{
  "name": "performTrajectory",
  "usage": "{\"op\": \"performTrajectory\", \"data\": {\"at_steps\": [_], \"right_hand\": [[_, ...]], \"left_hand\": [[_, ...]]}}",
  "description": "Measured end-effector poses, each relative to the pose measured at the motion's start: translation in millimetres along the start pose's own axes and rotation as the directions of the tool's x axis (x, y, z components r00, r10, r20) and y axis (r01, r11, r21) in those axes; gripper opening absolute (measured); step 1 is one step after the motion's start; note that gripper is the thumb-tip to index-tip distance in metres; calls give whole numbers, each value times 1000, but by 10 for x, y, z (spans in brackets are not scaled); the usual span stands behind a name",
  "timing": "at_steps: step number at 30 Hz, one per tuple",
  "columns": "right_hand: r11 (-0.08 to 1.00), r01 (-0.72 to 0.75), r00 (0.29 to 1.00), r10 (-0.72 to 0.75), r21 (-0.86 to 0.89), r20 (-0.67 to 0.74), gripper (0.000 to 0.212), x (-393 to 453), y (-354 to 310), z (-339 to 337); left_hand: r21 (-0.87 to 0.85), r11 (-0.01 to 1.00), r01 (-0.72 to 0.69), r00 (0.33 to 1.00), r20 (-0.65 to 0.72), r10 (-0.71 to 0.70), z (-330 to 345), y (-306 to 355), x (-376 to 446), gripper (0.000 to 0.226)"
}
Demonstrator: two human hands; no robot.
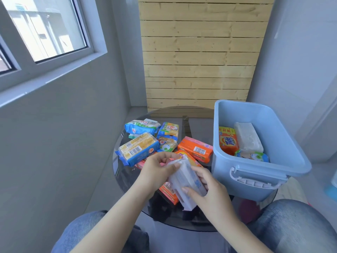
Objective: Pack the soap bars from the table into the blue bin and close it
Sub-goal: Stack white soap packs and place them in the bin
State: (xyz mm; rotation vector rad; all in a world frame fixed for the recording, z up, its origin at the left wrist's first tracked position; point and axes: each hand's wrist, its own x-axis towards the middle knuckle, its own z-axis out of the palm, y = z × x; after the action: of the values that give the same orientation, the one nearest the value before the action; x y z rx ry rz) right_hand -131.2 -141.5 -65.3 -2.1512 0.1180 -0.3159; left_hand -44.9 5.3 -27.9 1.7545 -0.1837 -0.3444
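Both hands hold one white wrapped soap bar [186, 181] above the round dark glass table [164, 212]. My left hand [156, 170] pinches its far end; my right hand [206, 190] grips its near end. Under and behind it lie several wrapped soap bars: an orange one [196, 149], a yellow bar in a blue wrapper [138, 148], another orange one [168, 193] and blue-and-yellow packs [168, 131]. The open blue bin [262, 172] stands on the table's right side and holds an orange Tide bar [228, 141], a white bar [248, 136] and a third bar [253, 156].
No lid shows in view. The bin's white latch handle [255, 179] faces me. My knees in jeans [291, 221] sit under the table's near edge. A grey wall with a window [45, 28] is at left, wooden slats [198, 52] behind the table.
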Motion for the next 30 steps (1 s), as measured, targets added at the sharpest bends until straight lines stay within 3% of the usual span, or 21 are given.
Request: {"op": "performTrajectory", "data": {"at_steps": [7,12,18,20,22,26,30], "right_hand": [[994,91,995,-93,66,32,49,273,-246,126],[985,-27,982,-5,169,189,44,609,-423,181],[969,-149,978,114,199,177,36,838,-339,323],[974,-163,980,143,155,137,33,879,-282,358],[984,-158,985,150,80,89,32,923,-229,376],[988,-148,989,149,-42,2,40,1021,-168,432],[983,-123,992,118,-137,-46,42,1091,-138,472]], "left_hand": [[-277,960,31,993,-103,-61,-305,70,98,14],[-373,927,27,988,-133,-82,-499,189,214,7],[45,998,-48,958,-282,59,-623,91,369,21],[318,946,-56,918,-357,174,-689,-20,379,21],[483,876,-10,891,-394,227,-754,-130,399,24],[516,842,159,946,-323,19,-854,-243,421,51],[469,874,124,954,-299,25,-917,-313,476,61]]}}
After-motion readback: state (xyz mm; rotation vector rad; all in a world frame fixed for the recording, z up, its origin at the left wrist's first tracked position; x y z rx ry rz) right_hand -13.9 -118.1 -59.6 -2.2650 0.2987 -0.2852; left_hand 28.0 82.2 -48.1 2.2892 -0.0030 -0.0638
